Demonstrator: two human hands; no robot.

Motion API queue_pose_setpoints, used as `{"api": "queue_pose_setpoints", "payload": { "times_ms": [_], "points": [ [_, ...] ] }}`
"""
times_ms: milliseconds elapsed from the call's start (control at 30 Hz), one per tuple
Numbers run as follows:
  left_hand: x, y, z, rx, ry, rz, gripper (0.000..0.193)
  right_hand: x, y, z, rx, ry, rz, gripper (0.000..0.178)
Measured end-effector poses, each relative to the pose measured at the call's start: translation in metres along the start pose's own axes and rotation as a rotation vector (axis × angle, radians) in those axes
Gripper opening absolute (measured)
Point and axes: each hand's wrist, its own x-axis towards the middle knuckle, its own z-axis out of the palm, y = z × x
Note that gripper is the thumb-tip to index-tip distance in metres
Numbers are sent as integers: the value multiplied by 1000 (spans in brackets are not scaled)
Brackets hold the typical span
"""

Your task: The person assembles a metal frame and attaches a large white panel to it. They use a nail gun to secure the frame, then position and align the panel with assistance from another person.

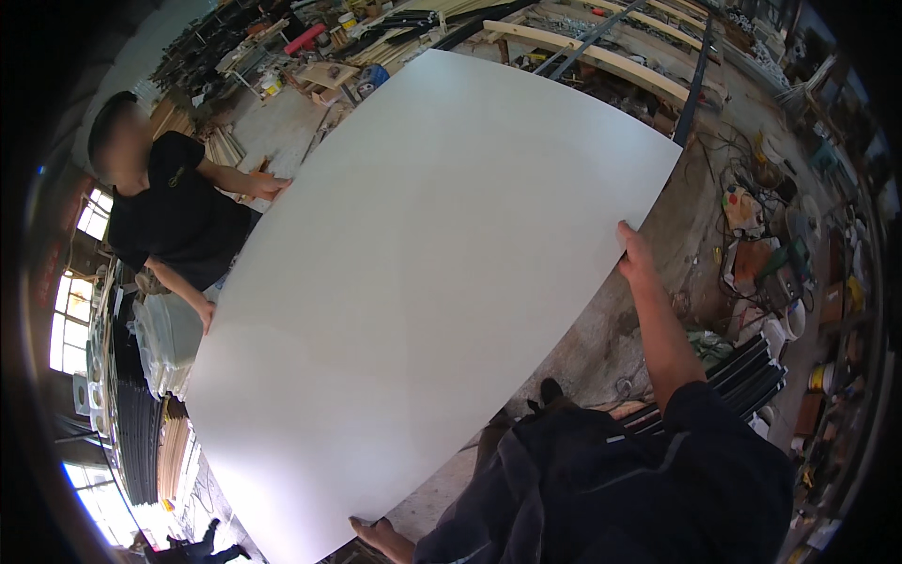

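One white sheet point(413, 282), smooth and faintly glossy, slants across the middle of the workshop, covering much of the view of the stained floor point(597, 350). The person's right hand point(636, 256) pinches its right edge, thumb on top; the left hand point(381, 538) pinches the edge near the lower corner (the fingers underneath are hidden). A co-worker point(178, 207) in a black shirt has both hands at the opposite edge. Bright windows point(70, 324) show at the left. Past the far end, pale beams point(583, 54) and a dark bar point(693, 89) crowd close to the sheet's corner. Tools point(778, 285) clutter the floor at the right, and black strips point(752, 376) lie stacked just beside the person. Another dark stack point(134, 414) stands at the left, next to clear plastic point(160, 338).
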Motion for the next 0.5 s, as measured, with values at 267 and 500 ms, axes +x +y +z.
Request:
{"api": "queue_pose_setpoints", "payload": {
  "times_ms": [267,500],
  "points": [
    [12,-29,-29,164,-97,16,42,-12,13,-6,24,-17,27,48],
    [34,-68,-49,-226,-147,-113,35,-17,20,-1,8,50,-15,58]
  ]
}}
